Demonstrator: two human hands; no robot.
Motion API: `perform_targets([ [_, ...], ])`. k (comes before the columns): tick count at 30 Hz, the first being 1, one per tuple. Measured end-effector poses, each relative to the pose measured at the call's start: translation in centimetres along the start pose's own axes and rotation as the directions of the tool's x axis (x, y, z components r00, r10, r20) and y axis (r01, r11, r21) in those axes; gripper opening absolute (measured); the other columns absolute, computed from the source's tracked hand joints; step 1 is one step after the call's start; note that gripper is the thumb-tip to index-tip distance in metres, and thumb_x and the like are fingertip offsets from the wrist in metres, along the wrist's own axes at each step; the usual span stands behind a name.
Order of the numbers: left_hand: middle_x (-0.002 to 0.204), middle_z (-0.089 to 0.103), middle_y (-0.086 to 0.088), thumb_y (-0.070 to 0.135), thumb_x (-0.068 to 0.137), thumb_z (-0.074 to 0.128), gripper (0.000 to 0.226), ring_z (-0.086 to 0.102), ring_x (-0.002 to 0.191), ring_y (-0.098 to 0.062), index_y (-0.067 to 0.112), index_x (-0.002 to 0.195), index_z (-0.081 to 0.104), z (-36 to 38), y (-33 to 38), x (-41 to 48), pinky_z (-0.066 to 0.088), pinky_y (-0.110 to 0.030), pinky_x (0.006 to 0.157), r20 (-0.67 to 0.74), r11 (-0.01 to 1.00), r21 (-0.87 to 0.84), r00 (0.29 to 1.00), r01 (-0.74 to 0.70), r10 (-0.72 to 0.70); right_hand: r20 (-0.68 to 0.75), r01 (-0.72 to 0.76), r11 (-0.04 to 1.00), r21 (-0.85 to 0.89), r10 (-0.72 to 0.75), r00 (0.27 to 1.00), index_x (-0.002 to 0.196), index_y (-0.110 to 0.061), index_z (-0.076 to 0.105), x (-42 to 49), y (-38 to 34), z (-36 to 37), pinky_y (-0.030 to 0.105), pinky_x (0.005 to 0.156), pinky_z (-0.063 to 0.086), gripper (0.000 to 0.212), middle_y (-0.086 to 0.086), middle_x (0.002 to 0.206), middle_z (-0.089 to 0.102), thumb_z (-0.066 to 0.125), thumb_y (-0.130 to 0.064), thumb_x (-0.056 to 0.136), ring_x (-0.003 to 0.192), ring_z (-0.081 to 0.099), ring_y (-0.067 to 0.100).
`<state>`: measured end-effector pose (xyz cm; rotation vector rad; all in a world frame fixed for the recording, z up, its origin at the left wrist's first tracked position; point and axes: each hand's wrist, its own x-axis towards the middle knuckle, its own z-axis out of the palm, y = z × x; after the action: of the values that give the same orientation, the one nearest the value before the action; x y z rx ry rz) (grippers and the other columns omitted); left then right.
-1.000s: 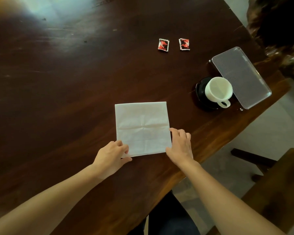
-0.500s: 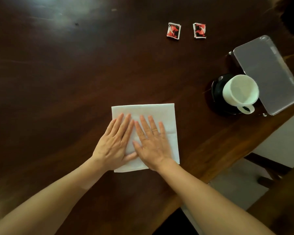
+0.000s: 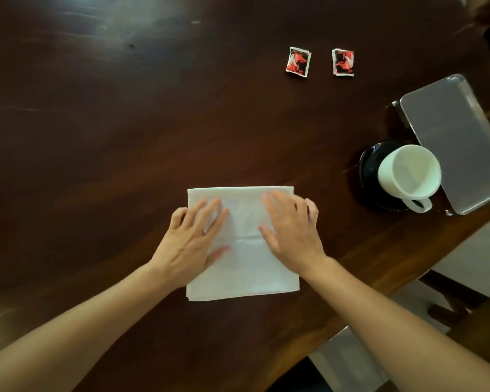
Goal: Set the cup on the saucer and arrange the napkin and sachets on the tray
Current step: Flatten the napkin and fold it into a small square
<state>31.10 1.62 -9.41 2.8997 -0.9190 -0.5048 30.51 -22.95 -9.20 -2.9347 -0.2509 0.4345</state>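
Observation:
A white square napkin lies flat on the dark wooden table. My left hand rests palm down on its left part, fingers spread. My right hand lies flat on its right part, fingers reaching past the right edge. A white cup with its handle toward me stands on a black saucer at the right. Touching them on the right is a clear plastic tray. Two red and black sachets, one on the left and one on the right, sit side by side farther back.
The table's front right edge runs diagonally just past the tray and saucer. Beyond that edge lie a pale floor and dark wooden furniture. Dark tabletop stretches to the left and back.
Both hands went from the napkin's near corners to its middle, then spread apart toward its left and right sides. The camera moved nearer the table.

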Motion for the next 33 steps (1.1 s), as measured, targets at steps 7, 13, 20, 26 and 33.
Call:
perform_targets([
  [7,0.138,0.052,-0.012,0.021,0.092,0.062,0.055,0.046,0.123,-0.037,0.013,0.145,0.048,-4.5,-3.4,4.6,0.040,-0.049,0.096,-0.013,0.965,-0.116,0.971,0.234,-0.237,0.133,0.008,0.999,0.034,-0.012,0.991,0.142,-0.018,0.047,6.7,1.2,-5.2,0.041,0.099,0.044,0.062,0.006,0.135,0.051,0.073,-0.027,0.087,0.121,0.048,0.028],
  [13,0.111,0.060,-0.005,0.018,0.094,0.059,0.023,0.050,0.103,-0.028,0.015,0.114,0.069,-6.3,-3.5,5.5,0.048,-0.040,0.081,0.021,0.941,-0.214,0.964,0.263,-0.265,0.240,-0.060,0.995,0.075,0.041,0.970,0.108,-0.014,0.064,7.2,1.0,-6.8,0.035,0.070,0.046,0.013,0.005,0.105,0.057,0.060,-0.011,0.096,0.094,0.060,0.027],
  [20,0.083,0.062,0.002,0.019,0.091,0.066,0.004,0.056,0.085,-0.024,0.014,0.091,0.066,-9.4,-3.7,3.2,0.042,-0.035,0.068,-0.205,0.942,-0.265,0.943,0.204,-0.262,-0.021,-0.012,0.965,0.263,0.018,1.000,0.099,-0.008,0.076,4.3,2.6,-9.6,0.038,0.076,0.054,0.015,0.007,0.100,0.059,0.062,-0.004,0.094,0.090,0.060,0.025],
  [26,0.084,0.057,0.008,0.012,0.085,0.064,0.006,0.052,0.084,-0.017,0.018,0.086,0.064,-10.8,-1.5,-1.2,0.051,-0.034,0.064,-0.254,0.974,-0.205,0.956,0.092,-0.144,-0.170,0.055,0.965,0.257,-0.010,0.985,0.102,-0.005,0.075,-1.6,1.0,-9.9,0.035,0.075,0.057,0.015,0.007,0.099,0.060,0.066,0.000,0.092,0.091,0.058,0.020],
  [33,0.086,0.060,0.004,0.007,0.075,0.068,0.015,0.057,0.082,-0.021,0.019,0.081,0.062,-7.8,1.3,-5.9,0.041,-0.024,0.058,-0.188,0.995,-0.096,0.982,-0.004,-0.015,-0.174,0.094,0.981,0.168,-0.064,0.983,0.103,-0.002,0.074,-8.3,-0.3,-6.6,0.036,0.067,0.061,0.020,0.010,0.100,0.062,0.068,0.005,0.086,0.093,0.058,0.025],
])
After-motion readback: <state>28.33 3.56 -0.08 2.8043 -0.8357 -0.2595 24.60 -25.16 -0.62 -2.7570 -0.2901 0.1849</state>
